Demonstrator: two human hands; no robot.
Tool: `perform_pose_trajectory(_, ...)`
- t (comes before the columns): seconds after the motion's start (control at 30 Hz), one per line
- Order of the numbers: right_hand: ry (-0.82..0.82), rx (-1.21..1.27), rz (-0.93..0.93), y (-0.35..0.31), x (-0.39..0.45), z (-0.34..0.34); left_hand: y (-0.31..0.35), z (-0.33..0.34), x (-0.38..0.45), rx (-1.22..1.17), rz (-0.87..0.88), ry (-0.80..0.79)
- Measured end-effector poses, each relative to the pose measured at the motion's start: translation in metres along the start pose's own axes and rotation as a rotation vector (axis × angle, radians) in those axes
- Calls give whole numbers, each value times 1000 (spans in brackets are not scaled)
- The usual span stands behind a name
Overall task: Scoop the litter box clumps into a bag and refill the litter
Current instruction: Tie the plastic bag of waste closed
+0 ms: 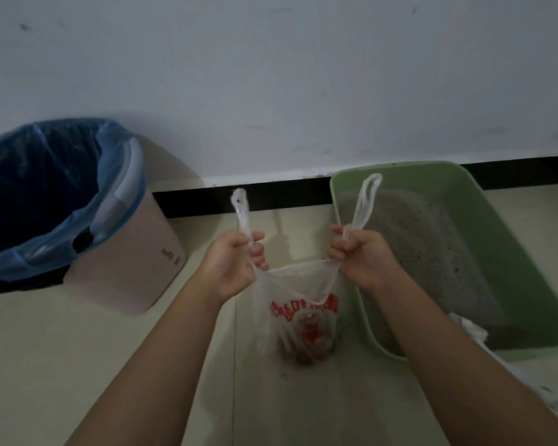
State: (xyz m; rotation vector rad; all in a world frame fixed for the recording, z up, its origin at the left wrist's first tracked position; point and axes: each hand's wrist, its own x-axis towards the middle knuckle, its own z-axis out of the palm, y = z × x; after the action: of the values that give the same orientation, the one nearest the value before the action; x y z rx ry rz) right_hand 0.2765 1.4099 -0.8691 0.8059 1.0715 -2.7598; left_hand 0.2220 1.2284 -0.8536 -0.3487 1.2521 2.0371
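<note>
Open pale tiled floor [264, 407] runs between the pink bin with blue plastic liner [110, 252] on the left and the green plastic litter tray [503, 252] on the right; the white wall [271, 91] blocks everything just behind them.

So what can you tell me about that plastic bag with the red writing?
The plastic bag is thin, see-through white with red print on its side. It hangs upright between the green litter box and the bin, above the pale floor. The left hand and right hand each grip one handle, whose loops stick up. Dark clumps sit at its bottom.
</note>
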Motion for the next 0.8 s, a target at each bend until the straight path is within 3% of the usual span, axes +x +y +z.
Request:
perform_pose_trajectory(0.07,30,49,-1,6,0,-9,-5,-7,2,48,18,52)
perform_pose_trajectory(0.2,142,-168,2,25,2,-22,-21,-12,6,31,86,163)
perform_pose_trajectory(0.3,120,-212,-83,28,1,-21,-25,-10,4,-39,156,168)
perform_pose_trajectory(0.37,84,-153,-84,29,1,-19,-25,-7,5,-10,164,169)
perform_pose_trajectory(0.5,94,-280,-90,38,6,-11,-31,-2,12,95,116,247)
perform_pose_trajectory(0.63,139,-830,-122,31,6,-1,-35,-6,17,66,96,374)
perform_pose_trajectory(0.7,81,-1045,-132,33,3,1,-36,-12,15,170,49,340)
perform_pose_trajectory(0.8,-40,-1162,-170,37,1,5,-37,-18,11,402,51,253)
